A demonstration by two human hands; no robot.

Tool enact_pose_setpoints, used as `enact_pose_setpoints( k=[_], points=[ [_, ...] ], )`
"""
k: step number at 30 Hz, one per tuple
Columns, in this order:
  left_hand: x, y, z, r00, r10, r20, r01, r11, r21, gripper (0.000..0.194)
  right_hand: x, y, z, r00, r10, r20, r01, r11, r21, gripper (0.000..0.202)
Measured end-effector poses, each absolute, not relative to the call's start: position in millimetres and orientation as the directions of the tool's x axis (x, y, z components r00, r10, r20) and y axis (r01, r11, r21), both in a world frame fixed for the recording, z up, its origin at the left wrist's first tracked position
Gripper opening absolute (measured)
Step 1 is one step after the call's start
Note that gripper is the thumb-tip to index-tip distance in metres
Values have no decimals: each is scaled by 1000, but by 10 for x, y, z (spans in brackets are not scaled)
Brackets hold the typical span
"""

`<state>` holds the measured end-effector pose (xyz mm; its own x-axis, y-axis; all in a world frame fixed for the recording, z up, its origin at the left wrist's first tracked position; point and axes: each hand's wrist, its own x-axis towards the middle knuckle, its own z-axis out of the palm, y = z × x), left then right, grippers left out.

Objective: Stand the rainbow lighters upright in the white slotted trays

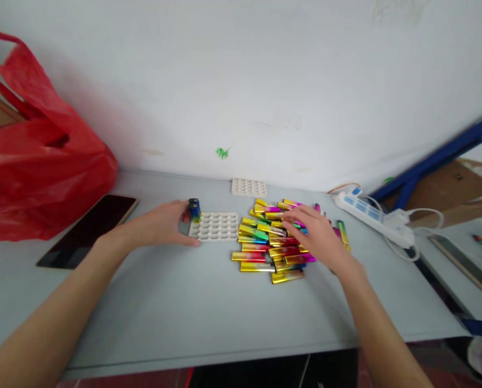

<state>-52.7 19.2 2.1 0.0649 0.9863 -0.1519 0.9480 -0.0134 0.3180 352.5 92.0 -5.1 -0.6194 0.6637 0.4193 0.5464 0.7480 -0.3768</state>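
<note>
My left hand [163, 225] rests at the left end of a white tray [218, 226] with rows of round holes. Its thumb lies along the near corner, and the fingers stay apart at the far side. Beside those fingers, dark blue lighters [195, 210] with black tops stand upright in the tray's left corner. A heap of shiny gold and multicoloured lighters [260, 245] lies to the right of the tray. Over the heap, my right hand [315, 234] has bent fingers with a gap between thumb and forefinger. Nothing visible is held there, though its fingertips are partly hidden.
A second white holed tray [249, 187] lies by the wall. At left are a dark tablet-like device [91, 231] and a red plastic bag [42, 161]. A white power strip [374, 218] with cables sits on the right, near a blue metal frame [434, 167] and a cardboard box [454, 186].
</note>
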Motion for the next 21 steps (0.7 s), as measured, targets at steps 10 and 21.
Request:
enact_pose_setpoints(
  k=[10, 21],
  points=[
    [-511, 180, 46, 30, 988, -149, 956, 15, 292, 74, 3949, 1216, -187, -699, 680, 222, 628, 732, -265, 24],
    [-500, 176, 46, 23, 992, -127, 949, 18, 314, 71, 3958, 1205, -206, -662, 675, 326, 553, 733, -396, 22]
  ],
)
